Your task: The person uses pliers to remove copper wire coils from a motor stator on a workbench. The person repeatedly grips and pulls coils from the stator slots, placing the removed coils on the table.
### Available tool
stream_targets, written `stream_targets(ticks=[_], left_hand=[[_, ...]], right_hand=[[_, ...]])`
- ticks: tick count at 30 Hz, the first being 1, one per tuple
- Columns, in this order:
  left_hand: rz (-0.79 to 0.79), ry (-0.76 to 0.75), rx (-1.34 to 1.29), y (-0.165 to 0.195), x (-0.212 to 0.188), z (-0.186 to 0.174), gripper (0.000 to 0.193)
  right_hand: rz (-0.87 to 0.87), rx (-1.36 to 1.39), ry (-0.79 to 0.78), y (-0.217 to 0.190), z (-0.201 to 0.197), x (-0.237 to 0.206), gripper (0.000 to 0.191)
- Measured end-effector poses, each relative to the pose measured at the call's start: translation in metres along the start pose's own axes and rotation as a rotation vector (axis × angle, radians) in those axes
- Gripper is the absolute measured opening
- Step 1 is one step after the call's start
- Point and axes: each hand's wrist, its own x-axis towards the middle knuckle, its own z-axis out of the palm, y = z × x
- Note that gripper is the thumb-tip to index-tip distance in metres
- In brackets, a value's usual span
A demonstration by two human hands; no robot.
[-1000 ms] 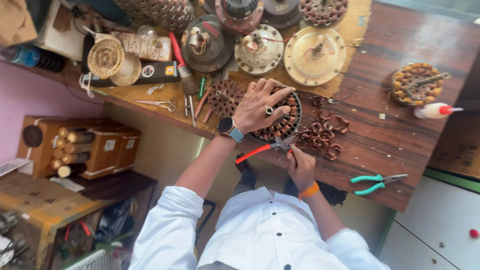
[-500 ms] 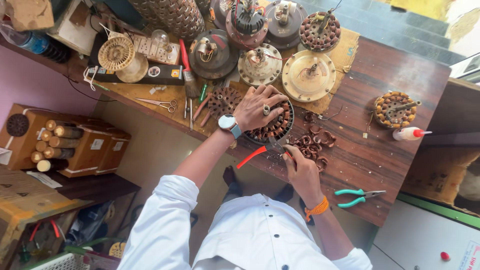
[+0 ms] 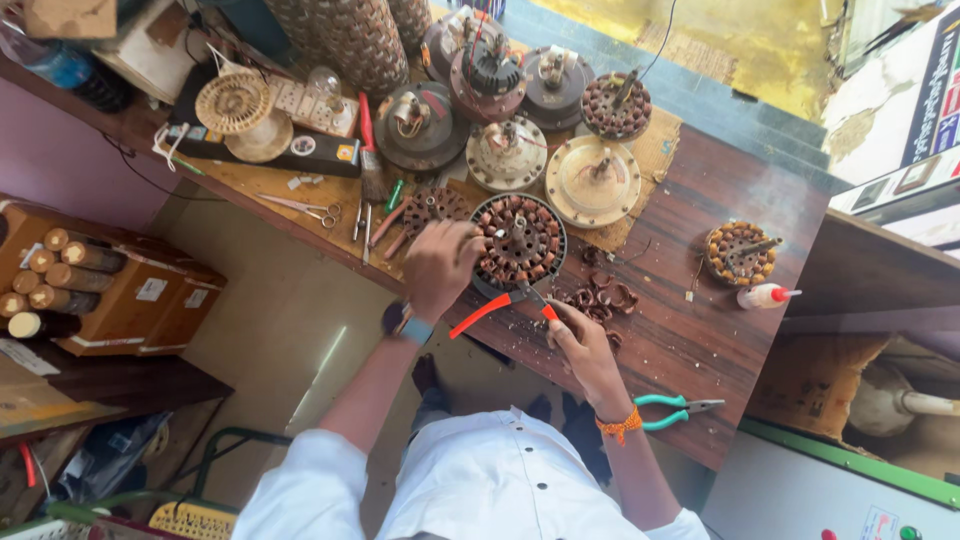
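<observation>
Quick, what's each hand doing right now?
Left hand: closed on the rim of the round coil wheel.
Right hand: closed on the red-handled pliers.

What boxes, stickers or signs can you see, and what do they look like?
Brown boxes: lower left shelf, white square labels.
Flat black pack: bench top left, yellow and white stickers.
Glue bottle: bench right, white, red tip.
Dark sign: top right wall, pale lettering.
</observation>
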Motion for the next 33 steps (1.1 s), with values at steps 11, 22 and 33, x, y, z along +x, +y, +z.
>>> stream_targets(ticks=[11, 22, 33], left_hand=[[-0.186, -0.547, -0.007, 0.064, -0.155, -0.023, 0.022], [-0.257, -0.402, 0.032, 0.095, -0.171, 0.02, 0.014], [-0.477, -0.503, -0.022, 0.091, -0.144, -0.047, 0.043]], right_hand=[[-0.157, -0.121, 0.049, 0.016, -0.001, 0.008, 0.036], [0.357, 0.618, -0.582, 0.001, 0.0, 0.012, 0.053], [0.283, 0.939, -0.658, 0.056, 0.041, 0.013, 0.039]])
